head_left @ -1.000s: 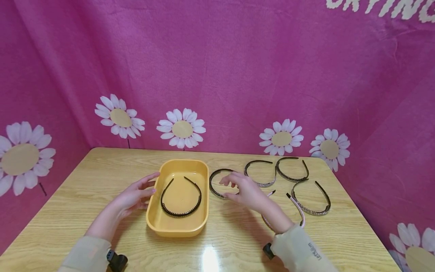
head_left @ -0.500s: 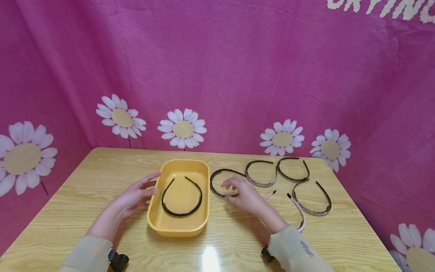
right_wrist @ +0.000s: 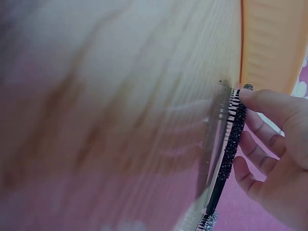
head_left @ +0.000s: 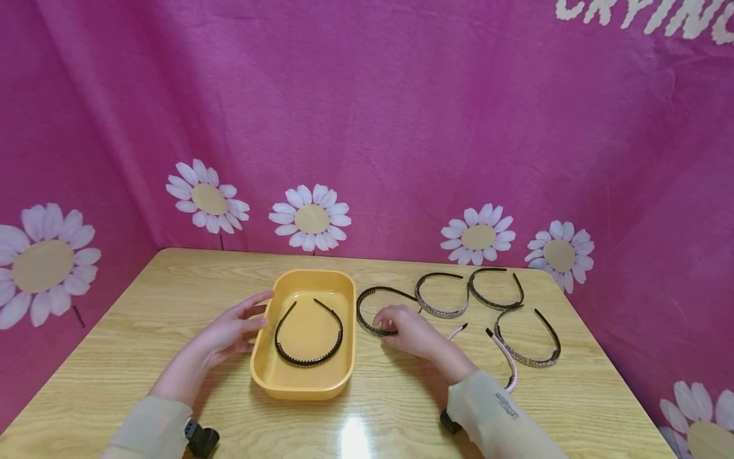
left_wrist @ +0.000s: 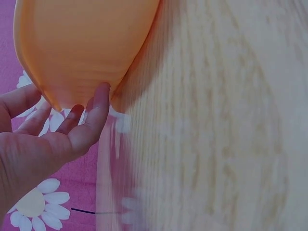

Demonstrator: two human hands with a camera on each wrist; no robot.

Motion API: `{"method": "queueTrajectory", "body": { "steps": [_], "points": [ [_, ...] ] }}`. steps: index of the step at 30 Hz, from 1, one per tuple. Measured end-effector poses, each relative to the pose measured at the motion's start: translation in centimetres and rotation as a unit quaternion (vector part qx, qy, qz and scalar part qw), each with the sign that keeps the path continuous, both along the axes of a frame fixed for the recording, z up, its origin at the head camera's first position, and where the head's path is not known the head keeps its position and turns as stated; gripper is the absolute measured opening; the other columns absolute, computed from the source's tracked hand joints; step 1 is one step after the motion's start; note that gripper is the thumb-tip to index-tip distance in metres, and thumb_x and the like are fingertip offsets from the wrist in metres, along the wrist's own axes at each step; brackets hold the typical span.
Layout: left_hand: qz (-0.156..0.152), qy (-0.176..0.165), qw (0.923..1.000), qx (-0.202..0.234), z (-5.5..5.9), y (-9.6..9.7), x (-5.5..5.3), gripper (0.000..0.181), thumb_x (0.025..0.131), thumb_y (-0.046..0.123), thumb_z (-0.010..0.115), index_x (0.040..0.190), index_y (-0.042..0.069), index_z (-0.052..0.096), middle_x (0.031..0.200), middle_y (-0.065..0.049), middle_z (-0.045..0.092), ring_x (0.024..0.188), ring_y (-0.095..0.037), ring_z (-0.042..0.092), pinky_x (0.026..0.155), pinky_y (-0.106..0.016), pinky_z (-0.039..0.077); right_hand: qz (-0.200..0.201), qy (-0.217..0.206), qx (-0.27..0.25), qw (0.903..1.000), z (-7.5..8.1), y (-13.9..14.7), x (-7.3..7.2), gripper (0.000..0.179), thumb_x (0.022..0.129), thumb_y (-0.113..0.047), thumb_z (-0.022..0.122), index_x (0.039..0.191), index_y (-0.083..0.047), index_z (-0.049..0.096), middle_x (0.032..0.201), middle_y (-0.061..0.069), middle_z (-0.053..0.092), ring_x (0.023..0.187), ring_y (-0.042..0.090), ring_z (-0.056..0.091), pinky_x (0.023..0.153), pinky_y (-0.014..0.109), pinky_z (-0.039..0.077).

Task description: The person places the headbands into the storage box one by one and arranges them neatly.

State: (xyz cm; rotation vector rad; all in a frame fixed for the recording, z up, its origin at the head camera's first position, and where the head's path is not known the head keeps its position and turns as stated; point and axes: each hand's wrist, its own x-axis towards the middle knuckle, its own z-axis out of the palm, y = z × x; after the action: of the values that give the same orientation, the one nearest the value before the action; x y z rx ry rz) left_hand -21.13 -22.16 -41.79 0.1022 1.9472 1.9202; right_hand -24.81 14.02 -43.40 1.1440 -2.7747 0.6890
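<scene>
Right hand (head_left: 408, 330): fingers curled, thumb laid on a black studded headband (right_wrist: 233, 144), which appears to be pinched; firmness of hold cannot be told. The headband is set on the wooden table (head_left: 401, 411), just right of a yellow tray (head_left: 302, 391). Left hand (head_left: 232, 331): fingers loosely extended, the tray's left side touched, nothing grasped. Step in hand, as judged: the taking up of the headband, with no lift shown. Next move, as judged: a secure pinch is called for, then a raise clear of the neighbouring headband (head_left: 444, 313), the tray being steadied meanwhile. Inside the tray: one black toothed headband (head_left: 308, 363), laid flat. Farther right: a dark headband (head_left: 494, 306), a glittering headband (head_left: 533, 363) and a pink headband (head_left: 512, 373). Hidden or doubtful: in the head view, part of the pinched band and the right fingertips are concealed by the hand; the pink band is partly covered by the right arm; contact between neighbouring bands is left unclear; backdrop lettering (head_left: 645, 16) is cut off; the right wrist view is blurred.
</scene>
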Motion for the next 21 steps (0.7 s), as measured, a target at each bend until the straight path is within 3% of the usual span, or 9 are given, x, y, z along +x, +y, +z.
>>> {"method": "queueTrajectory", "body": {
  "steps": [21],
  "points": [
    [-0.002,-0.001,1.0000,-0.001,0.06,0.04,-0.03,0.060,0.098,0.006,0.042,0.152,0.013,0.015,0.152,-0.026,0.014,0.120,-0.035,0.047,0.089,-0.051,0.048,-0.013,-0.009,0.033,0.9993,0.13,-0.55,-0.60,0.025,0.070,0.001,0.075,0.090,-0.011,0.066,0.074,-0.002,0.057,0.070,0.011,0.052,0.067,0.025,0.046]
  ]
}}
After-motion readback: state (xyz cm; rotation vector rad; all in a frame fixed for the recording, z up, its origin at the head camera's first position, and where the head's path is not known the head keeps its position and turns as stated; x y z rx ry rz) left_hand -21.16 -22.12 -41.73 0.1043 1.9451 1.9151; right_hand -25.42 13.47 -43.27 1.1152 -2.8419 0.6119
